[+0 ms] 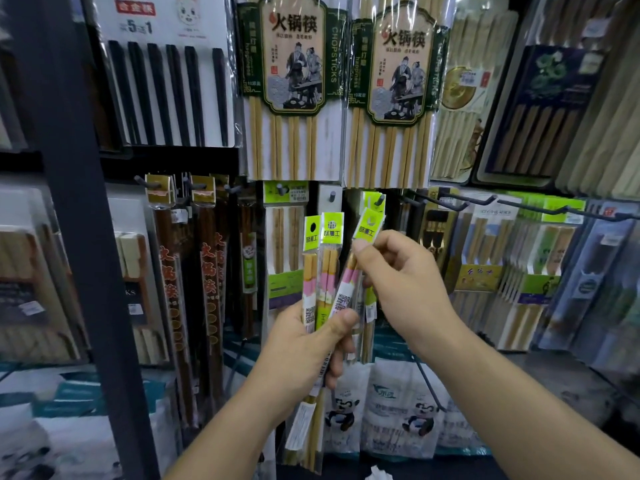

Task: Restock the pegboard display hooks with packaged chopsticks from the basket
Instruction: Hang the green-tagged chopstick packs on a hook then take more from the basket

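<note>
Three packs [328, 271] sit in your left grip [304, 344], right grip [398, 271] pinching one header [370, 226]; missing the twelve-o'clock hook [380, 199] could drop it.

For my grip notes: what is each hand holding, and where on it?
Left hand grips fanned chopstick packets at mid-length; right hand pinches the rightmost packet's green header.

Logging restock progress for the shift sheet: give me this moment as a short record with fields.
left hand: grips three fanned chopstick packs by their lower part
right hand: pinches the green header card of the rightmost pack
nearest hook: just above that card, holding green-headed packs
stage: pinched pack not yet on a hook
</note>
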Demonstrator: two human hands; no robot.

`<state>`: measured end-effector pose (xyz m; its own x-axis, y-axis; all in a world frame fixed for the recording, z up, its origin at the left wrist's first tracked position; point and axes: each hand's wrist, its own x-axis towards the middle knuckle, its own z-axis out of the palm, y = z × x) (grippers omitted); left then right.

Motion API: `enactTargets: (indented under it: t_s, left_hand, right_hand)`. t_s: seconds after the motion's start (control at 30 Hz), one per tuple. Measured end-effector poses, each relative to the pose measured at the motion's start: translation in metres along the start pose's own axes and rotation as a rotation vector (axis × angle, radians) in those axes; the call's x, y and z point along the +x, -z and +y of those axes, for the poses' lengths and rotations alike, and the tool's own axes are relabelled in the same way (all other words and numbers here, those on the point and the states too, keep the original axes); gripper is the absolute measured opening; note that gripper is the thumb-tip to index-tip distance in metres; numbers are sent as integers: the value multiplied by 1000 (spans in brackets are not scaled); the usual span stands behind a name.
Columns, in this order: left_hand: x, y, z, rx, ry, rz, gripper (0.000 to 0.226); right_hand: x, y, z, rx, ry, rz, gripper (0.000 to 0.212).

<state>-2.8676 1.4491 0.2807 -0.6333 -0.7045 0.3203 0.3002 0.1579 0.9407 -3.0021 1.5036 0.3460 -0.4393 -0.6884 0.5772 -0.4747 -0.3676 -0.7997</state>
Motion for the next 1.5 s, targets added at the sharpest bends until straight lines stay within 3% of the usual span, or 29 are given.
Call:
enactTargets:
  t_s: [0.07, 0.2, 0.3, 0.53, 0.93, 1.3, 1.5]
  left_hand:
    - [-2, -1, 0, -6, -20, -5, 20]
    - [-4, -4, 0, -9, 11, 87, 63]
    - [-2, -3, -2, -57, 61, 133, 54]
    - [2, -2, -7, 6, -13, 202, 52]
    - [2, 1, -12, 31, 2, 156, 31]
    - [2, 2, -11, 16, -13, 146, 19]
    - [0, 2, -7, 7, -26, 106, 12]
  right_hand:
    - [-2, -2, -1, 47, -5, -7, 33]
    - [3, 1, -1, 123, -90, 23, 38]
    - [11, 5, -4, 137, -102, 89, 44]
    - [31, 12, -7, 1, -94, 109, 40]
    - [37, 11, -8, -73, -45, 111, 41]
    - [37, 12, 5, -122, -141, 114, 47]
    - [24, 17, 10, -187, -100, 191, 28]
